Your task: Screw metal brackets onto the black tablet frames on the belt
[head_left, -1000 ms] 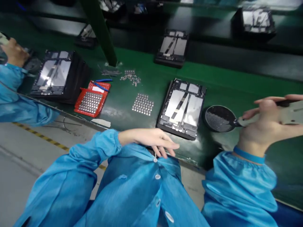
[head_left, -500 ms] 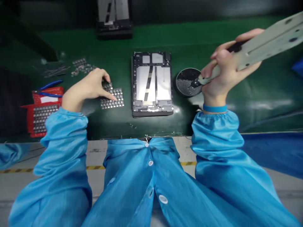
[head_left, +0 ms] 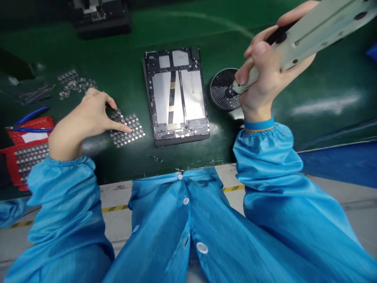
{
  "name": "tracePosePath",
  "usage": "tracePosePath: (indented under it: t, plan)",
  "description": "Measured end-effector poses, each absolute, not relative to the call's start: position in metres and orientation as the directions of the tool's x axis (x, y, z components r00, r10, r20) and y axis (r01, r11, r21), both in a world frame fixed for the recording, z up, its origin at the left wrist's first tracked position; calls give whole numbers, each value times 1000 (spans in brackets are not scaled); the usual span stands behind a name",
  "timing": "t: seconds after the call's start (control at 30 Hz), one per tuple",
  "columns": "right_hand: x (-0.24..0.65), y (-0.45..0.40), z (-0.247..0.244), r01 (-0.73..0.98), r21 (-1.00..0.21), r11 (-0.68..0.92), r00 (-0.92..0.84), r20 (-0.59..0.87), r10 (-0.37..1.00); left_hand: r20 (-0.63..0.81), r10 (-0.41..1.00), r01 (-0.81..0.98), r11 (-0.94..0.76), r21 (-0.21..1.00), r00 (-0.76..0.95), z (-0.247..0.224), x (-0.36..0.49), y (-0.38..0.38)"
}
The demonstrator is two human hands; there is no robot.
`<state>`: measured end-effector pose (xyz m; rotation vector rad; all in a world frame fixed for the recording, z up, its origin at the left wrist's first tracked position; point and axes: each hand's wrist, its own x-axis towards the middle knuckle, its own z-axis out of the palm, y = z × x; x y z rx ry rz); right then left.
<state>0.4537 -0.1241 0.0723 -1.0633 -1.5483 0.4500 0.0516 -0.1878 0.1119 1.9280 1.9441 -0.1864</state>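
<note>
My left hand (head_left: pixel 94 114) rests on a sheet of small metallic parts (head_left: pixel 129 131), thumb and index finger spread apart over it. My right hand (head_left: pixel 265 74) is wrapped round a pale electric screwdriver (head_left: pixel 321 35), which slants down to the left. Its dark tip is at a round black dish (head_left: pixel 219 94) with a perforated surface. Between the hands lies an opened tablet-like device (head_left: pixel 193 94), showing silver panels and dark strips, on a black base.
Loose small parts (head_left: pixel 73 83) lie beyond my left hand. Blue-handled pliers (head_left: pixel 32 114) and a red pouch (head_left: pixel 11 163) with more parts are at the left. Another dark device (head_left: pixel 103 19) sits at the back.
The whole view has shifted and tilted, so the device and dish appear further left. My left hand stays at the sheet, and my right hand still holds the screwdriver at the dish.
</note>
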Motion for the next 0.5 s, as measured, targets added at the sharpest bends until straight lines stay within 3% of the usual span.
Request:
tracePosePath:
  t: [0.23, 0.37, 0.5]
  plan:
    - [449, -128, 74, 349, -763, 544, 50, 595, 802, -298, 953, 912, 76, 404, 53, 129, 39, -183]
    - [451, -127, 71, 308, -753, 581, 27, 618, 786, -350, 936, 887, 123, 444, 45, 136, 42, -173]
    - [453, -128, 71, 273, -754, 598, -15, 618, 786, -324, 941, 894, 62, 444, 96, 139, 44, -165]
